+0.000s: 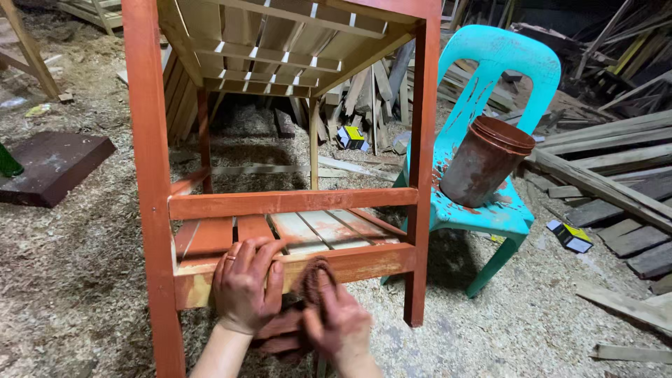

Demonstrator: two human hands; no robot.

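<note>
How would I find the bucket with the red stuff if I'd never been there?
Look right of the tall red wooden frame for the turquoise plastic chair. The bucket sits tilted on its seat, leaning toward the backrest. It is the only round thing there, rusty brown all over, while everything around it is planks and sawdust.

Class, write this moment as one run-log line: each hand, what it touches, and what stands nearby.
left hand: flat on rail | right hand: rubbing rag on rail | rail: partly stained | bucket: tilted on chair
</note>
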